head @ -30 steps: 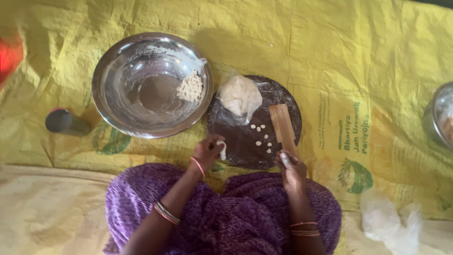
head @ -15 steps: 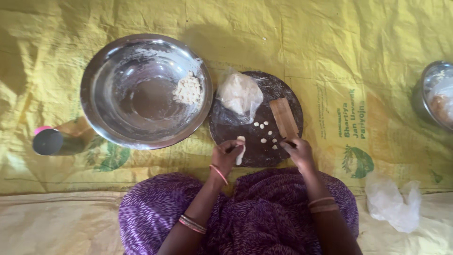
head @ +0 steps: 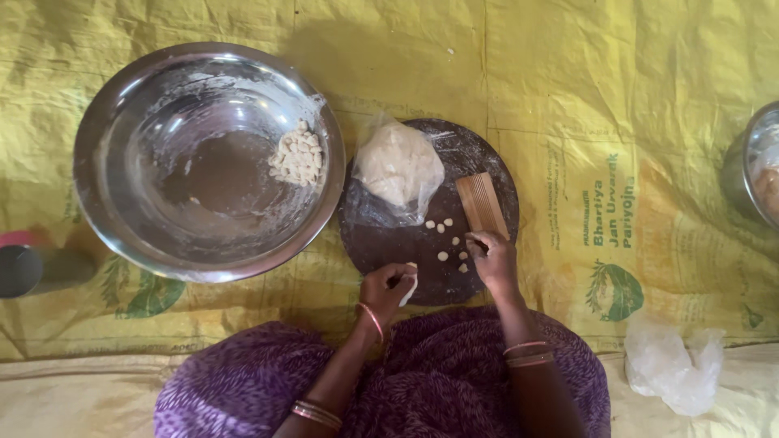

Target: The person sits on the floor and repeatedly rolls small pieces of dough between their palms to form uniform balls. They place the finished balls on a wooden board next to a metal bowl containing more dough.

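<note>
So this is a straight-down view of someone sitting on the floor in a purple patterned garment (head: 438,389), working over a yellow printed tarp (head: 568,81) spread under everything.

Right in front of them is a dark round board (head: 381,243). The left hand (head: 388,288) sits at the board's near edge with its fingers (head: 399,280) curled closed around a small strip of pale dough (head: 411,285), which pokes out between them. The right hand (head: 492,259) is on the right side of the board, fingers bent down and pinched together at the lower end of a ridged wooden paddle (head: 480,204). Whether there's a bit of dough under those fingertips, I can't tell, they cover the spot. The paddle lies flat on the board, angled slightly.

Between the two hands there's a scatter of little dough pieces (head: 443,240) on the board. At the far side of the board sits a bigger lump of dough in clear plastic wrap (head: 398,166).

Just left of the board, touching its edge, is a big steel bowl (head: 146,97), floury inside, with a pile of shaped dough pieces (head: 296,156) resting against its right wall. A dark cup (head: 20,269) is at the far left, another steel vessel (head: 751,174) is cut off at the right edge, and a crumpled clear plastic bag (head: 669,365) lies near the right knee. Both wrists have bangles.
</note>
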